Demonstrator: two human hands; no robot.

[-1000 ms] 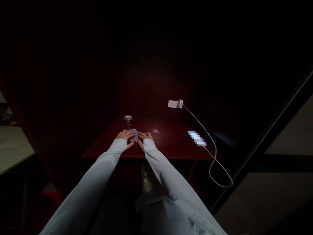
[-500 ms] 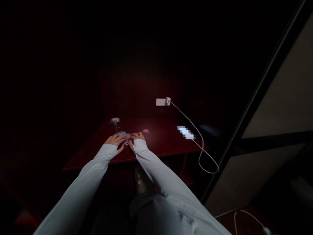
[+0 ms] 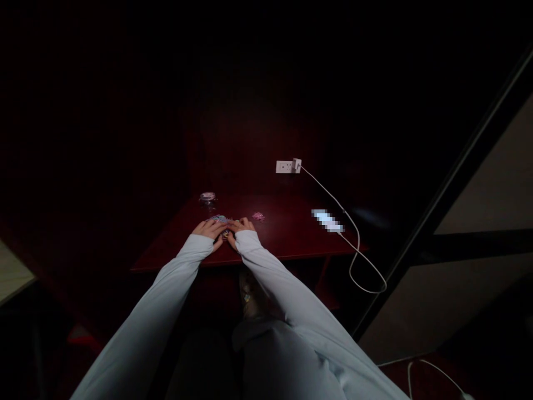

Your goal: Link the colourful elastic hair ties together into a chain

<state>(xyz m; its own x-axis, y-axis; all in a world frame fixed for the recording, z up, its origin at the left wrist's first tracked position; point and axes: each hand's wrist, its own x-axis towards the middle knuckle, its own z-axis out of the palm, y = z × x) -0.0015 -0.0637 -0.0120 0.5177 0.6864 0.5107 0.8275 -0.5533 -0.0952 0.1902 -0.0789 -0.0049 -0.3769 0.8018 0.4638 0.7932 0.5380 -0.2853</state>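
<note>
On the dark red table lies a heap of small multicoloured loops (image 3: 218, 219), which look like rubber bands, mostly bluish and purple. My left hand (image 3: 209, 228) rests at the heap's left side, its fingers stretched out over it and the thumb apart. From the right, my right hand (image 3: 242, 225) touches the same heap with bent fingers, its thumb lower and apart from them. Between the two thumbs shows a yellowish bit. A smaller pink pile (image 3: 258, 216) of similar loops sits just right of my right hand. Both hands partly cover the heap.
A clear lidded jar (image 3: 207, 200) stands at the table's back left. On the right of the table (image 3: 287, 239) lies a lit phone (image 3: 327, 220), its white cable (image 3: 357, 233) looping past the edge up to a charger (image 3: 296, 165) in the wall socket. The room is dark.
The whole view has shifted, so everything appears further right and slightly higher. My hands have stayed at the heap, with small finger movements and a narrower gap between them.
</note>
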